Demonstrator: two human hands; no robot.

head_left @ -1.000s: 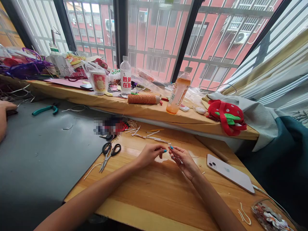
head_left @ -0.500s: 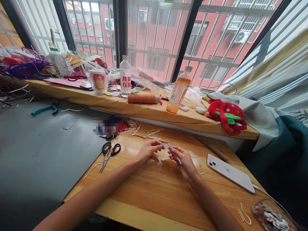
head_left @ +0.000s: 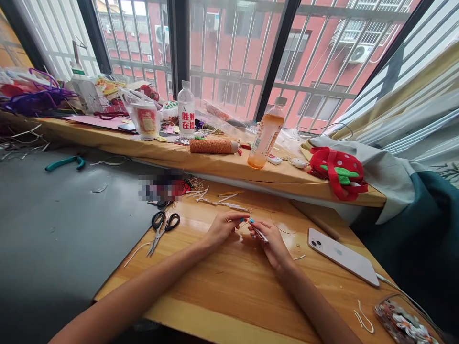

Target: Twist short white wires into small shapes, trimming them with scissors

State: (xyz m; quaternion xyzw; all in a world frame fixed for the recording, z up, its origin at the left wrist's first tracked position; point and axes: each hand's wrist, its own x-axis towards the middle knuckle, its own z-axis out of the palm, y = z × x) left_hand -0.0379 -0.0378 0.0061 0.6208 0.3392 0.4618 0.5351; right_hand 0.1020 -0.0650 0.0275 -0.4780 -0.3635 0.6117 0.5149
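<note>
Over the wooden table (head_left: 233, 282) my left hand (head_left: 223, 227) and my right hand (head_left: 269, 240) meet fingertip to fingertip. My right hand pinches a short thin white stick (head_left: 259, 234), which slants down to the right. The left fingers are pinched close to the stick's upper end; what they hold is too small to make out. A fine thread (head_left: 278, 228) curves on the table just right of the hands. Black-handled scissors (head_left: 161, 227) lie to the left of my left hand.
A white phone (head_left: 342, 257) lies at the right, with a patterned case (head_left: 403, 325) near the corner. White scraps (head_left: 222, 200) lie behind the hands. The sill holds an orange thread spool (head_left: 212, 146), two bottles (head_left: 266, 135) and a strawberry pouch (head_left: 339, 172). Teal pliers (head_left: 64, 163) rest on the grey mat (head_left: 53, 239).
A person's hand at the far left edge has left the view. My two hands have drawn slightly nearer to me, still pinched together on the small white stick.
</note>
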